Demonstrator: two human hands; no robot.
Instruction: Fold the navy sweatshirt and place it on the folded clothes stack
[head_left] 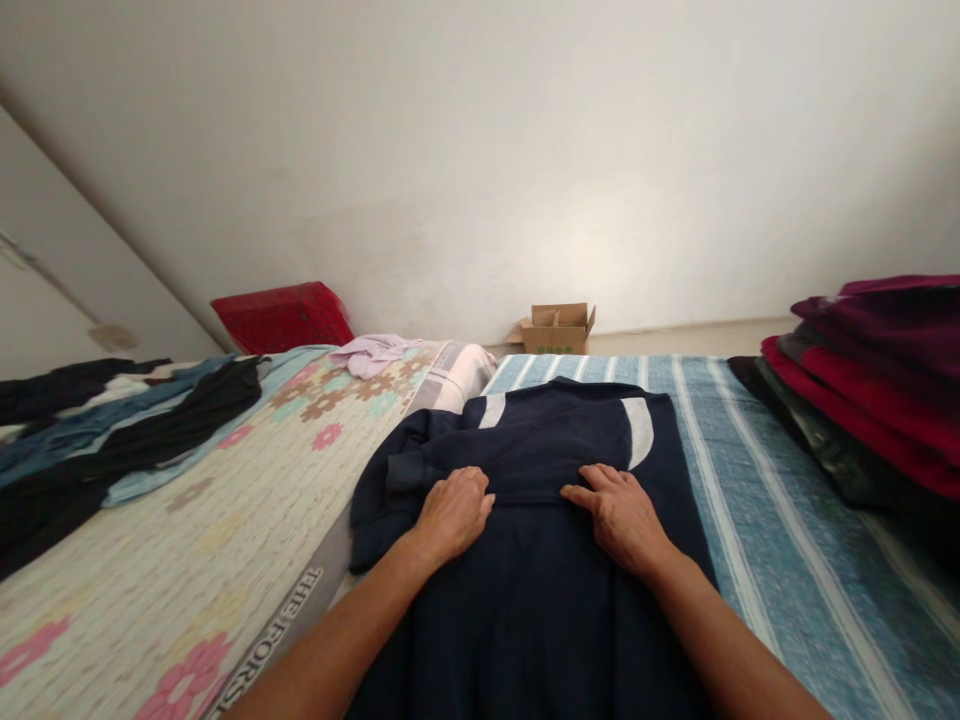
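Note:
A dark navy sweatshirt (525,610) with light grey bands lies spread on the striped blue bed cover, one sleeve (555,450) folded across its upper part. On the left side of that sleeve, near its cuff, rests my left hand (454,512), fingers bent together and thumb apart. My right hand (621,515) presses on the sleeve's lower edge near the right grey band, its fingers stretched out and slightly spread. Both hands touch the cloth from above, with no fabric visibly pinched. The other sleeve bunches at the left, partly hidden underneath.
Folded clothes (892,370) are piled at the right. Dark trousers and jeans (150,430) lie loose on the flowered bed cover (285,520) at the left. A pink cloth (375,352), a red package (285,315) and an opened cardboard box (556,330) are near the wall.

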